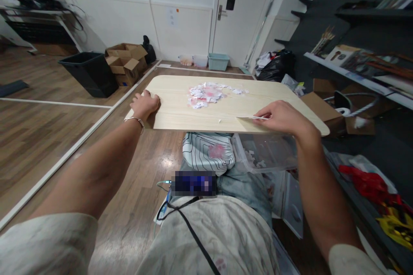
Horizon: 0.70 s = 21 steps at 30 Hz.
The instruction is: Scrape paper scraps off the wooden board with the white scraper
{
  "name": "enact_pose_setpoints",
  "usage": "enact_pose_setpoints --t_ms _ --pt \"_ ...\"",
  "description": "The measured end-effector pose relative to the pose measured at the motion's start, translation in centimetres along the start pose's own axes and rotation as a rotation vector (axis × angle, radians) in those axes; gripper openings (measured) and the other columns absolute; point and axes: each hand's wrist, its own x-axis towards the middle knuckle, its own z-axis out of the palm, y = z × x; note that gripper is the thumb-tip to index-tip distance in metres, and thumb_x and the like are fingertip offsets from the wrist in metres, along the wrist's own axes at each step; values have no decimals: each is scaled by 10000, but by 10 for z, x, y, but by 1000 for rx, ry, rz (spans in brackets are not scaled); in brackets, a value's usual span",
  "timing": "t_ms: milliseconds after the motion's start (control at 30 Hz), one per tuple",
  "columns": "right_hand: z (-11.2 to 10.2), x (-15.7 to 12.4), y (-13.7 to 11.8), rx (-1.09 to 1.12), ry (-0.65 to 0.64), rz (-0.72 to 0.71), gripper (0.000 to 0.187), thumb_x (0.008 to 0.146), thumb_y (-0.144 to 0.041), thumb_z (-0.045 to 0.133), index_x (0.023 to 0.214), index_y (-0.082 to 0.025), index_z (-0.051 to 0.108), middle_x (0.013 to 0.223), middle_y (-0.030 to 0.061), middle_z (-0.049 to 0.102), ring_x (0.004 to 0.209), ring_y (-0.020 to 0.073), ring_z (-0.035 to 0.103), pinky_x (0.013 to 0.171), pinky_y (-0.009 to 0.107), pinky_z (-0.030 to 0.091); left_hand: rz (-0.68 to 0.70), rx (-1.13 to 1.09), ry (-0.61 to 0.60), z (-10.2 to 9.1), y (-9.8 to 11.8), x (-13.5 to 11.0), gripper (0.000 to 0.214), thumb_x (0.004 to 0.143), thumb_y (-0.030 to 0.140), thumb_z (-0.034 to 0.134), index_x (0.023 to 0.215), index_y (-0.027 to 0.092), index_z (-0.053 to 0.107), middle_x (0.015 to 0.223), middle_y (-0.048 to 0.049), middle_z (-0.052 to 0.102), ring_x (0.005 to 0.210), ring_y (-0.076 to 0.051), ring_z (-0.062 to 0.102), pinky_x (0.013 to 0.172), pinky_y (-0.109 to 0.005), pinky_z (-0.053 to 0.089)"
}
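Note:
A pale wooden board [174, 103] with rounded corners lies level in front of me. My left hand [145, 105] grips its left edge, fingers over the top and a bracelet at the wrist. In my right hand [280, 116], a thin white card [254, 117] is pinched between thumb and fingers, held low over the near right part of the board. Torn white paper scraps with pink stains [206, 93] are heaped at the middle of the board, some trailing right. A tiny pale crumb [220, 120] sits near the front edge.
Below the board are a striped cloth [209, 159] with a pink stain, a clear plastic bin [267, 159] holding scraps, and a blurred phone [193, 183] on my lap. A black bin [90, 73] and cardboard boxes [127, 62] stand left; shelves [358, 75] run along the right.

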Motion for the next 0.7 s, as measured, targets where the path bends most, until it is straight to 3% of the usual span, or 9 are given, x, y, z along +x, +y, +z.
enact_pose_setpoints --t_ms 167,333,433,700 --pt "-13 27 21 138 -126 -9 500 843 -662 814 796 -176 924 641 30 739 696 216 634 636 323 381 2 1 -5 -1 1 -1 804 1047 534 412 1691 87 589 1646 -362 601 1553 -524 561 1254 -678 454" --pt "-23 47 33 221 -197 21 520 711 -667 897 901 -185 950 852 78 853 811 269 683 702 349 484 0 -23 22 1 0 1 794 1032 530 426 1681 109 607 1643 -367 602 1540 -540 562 1229 -703 463" --pt "-24 52 35 205 -218 39 574 715 -658 887 965 -145 956 884 98 866 821 273 695 723 361 502 1 -30 21 2 0 1 805 1027 546 428 1683 114 605 1651 -361 599 1537 -538 566 1232 -699 461" --pt "-24 55 40 211 -221 10 428 701 -551 905 954 -214 973 925 65 900 846 292 745 713 343 535 12 -29 14 0 0 -1 810 1032 534 434 1698 100 591 1661 -368 590 1532 -546 566 1232 -719 455"
